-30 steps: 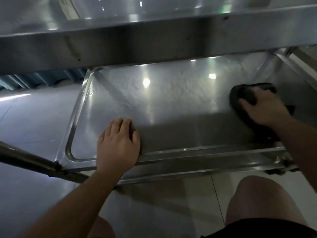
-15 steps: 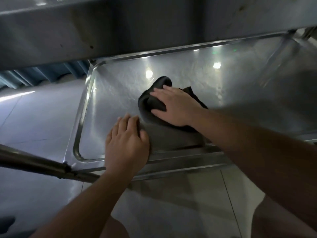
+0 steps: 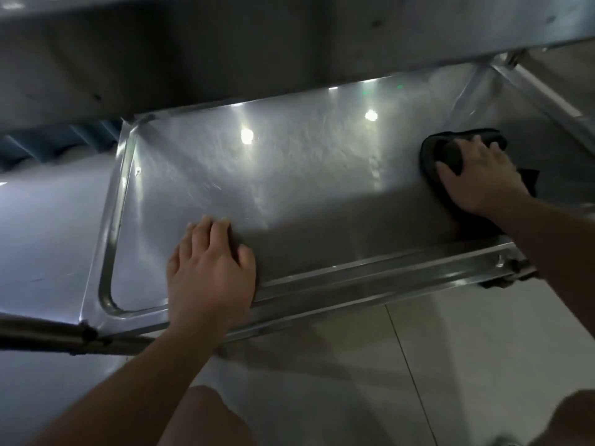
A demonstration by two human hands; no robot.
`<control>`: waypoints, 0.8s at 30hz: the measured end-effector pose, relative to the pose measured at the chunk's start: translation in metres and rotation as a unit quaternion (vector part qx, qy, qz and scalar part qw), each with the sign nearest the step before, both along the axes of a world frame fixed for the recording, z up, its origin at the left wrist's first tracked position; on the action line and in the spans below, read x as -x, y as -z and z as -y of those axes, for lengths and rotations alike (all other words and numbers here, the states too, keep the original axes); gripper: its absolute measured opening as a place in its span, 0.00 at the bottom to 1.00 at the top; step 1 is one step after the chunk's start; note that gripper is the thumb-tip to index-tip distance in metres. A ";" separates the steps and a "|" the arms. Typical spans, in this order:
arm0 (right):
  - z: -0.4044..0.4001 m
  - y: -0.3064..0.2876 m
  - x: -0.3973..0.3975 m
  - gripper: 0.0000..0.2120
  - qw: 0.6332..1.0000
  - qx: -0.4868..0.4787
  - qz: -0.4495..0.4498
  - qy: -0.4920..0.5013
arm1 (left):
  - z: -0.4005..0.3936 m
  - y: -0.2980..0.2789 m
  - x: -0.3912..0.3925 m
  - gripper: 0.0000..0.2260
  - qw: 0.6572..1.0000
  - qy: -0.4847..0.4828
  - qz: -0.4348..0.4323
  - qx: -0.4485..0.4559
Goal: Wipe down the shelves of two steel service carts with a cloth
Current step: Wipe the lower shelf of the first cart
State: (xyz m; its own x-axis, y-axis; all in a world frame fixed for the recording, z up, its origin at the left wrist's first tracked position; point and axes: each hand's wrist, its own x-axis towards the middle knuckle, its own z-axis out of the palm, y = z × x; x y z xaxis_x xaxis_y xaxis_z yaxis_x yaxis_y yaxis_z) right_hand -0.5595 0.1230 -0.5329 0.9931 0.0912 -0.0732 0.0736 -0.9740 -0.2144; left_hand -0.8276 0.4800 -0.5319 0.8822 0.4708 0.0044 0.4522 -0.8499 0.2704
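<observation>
I look down at the lower shelf [image 3: 306, 175] of a steel service cart, a shallow shiny tray with a raised rim. My right hand [image 3: 479, 175] presses a dark cloth [image 3: 447, 152] flat onto the shelf near its right end. My left hand [image 3: 209, 272] lies palm down, fingers spread, over the near rim at the left half of the shelf, holding nothing. Part of the cloth is hidden under my right palm.
The cart's upper shelf [image 3: 257, 49] hangs low over the far half of the lower one. A steel leg tube [image 3: 48, 336] runs along the near left corner. A caster bracket [image 3: 512, 275] sits at the near right corner. Pale floor tiles [image 3: 467, 349] and my knees lie below.
My right hand has swept the cloth from the middle of the shelf, beside my left hand, out to the right end. The left hand has stayed on the near rim.
</observation>
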 end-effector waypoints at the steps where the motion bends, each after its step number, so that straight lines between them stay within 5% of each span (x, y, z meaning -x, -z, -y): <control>1: 0.002 0.001 -0.002 0.36 1.000 -0.003 0.002 -0.006 | 0.000 0.000 0.000 0.23 1.000 -0.001 -0.001 -0.004; 5: -0.006 -0.004 0.012 0.37 0.999 -0.020 0.001 -0.050 | 0.001 0.002 -0.001 0.19 1.000 -0.014 0.011 -0.016; 9: -0.056 -0.010 0.066 0.40 0.972 -0.013 0.013 -0.233 | 0.002 0.001 -0.003 0.17 0.999 -0.032 0.012 -0.013; 15: -0.125 -0.003 0.136 0.45 0.878 -0.018 0.010 -0.479 | -0.006 0.005 0.002 0.16 0.998 -0.027 0.053 -0.020; 24: -0.152 0.002 0.176 0.28 0.720 -0.049 0.151 -0.676 | -0.019 -0.001 0.009 0.18 0.987 0.003 0.160 0.006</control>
State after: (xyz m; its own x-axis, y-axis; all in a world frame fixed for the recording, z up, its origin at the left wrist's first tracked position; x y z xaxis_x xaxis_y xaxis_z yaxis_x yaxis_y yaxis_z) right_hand -0.7352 0.2746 -0.5354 -0.0392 0.9792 0.1991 0.9974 0.0505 -0.0523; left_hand -0.8369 0.4992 -0.5308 0.8398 0.4668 0.2770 0.3366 -0.8482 0.4090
